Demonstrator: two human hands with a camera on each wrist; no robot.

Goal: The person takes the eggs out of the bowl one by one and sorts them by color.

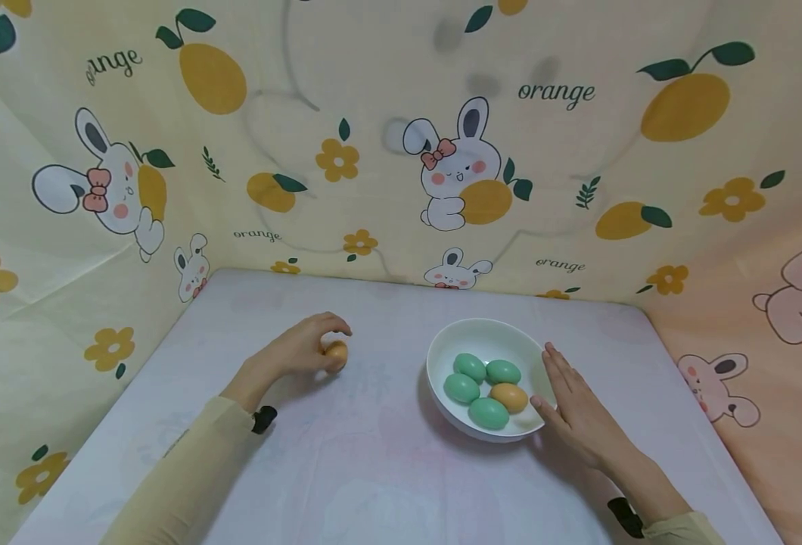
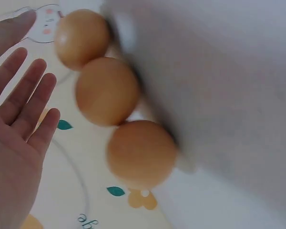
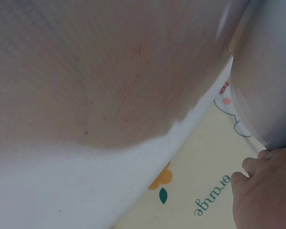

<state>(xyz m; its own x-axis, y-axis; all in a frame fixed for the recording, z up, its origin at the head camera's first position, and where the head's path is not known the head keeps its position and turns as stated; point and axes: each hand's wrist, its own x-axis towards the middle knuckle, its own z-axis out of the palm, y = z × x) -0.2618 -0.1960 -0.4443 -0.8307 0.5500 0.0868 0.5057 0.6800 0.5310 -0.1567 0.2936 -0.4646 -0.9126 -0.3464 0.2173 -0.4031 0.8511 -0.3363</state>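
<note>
In the head view my left hand is at the left of the table, its fingers arched beside a brown egg. The left wrist view shows three brown eggs in a slanting row: a far one, a middle one and a near one. The fingers of my left hand are spread, with a gap between them and the eggs. My right hand lies along the right side of a white bowl, fingers straight, thumb at the rim. Several green eggs and one orange-brown egg lie inside it.
The table has a pale white cover. Behind it and along both sides hangs a cream cloth printed with rabbits, oranges and flowers. A black band shows at the left wrist, another band at the right.
</note>
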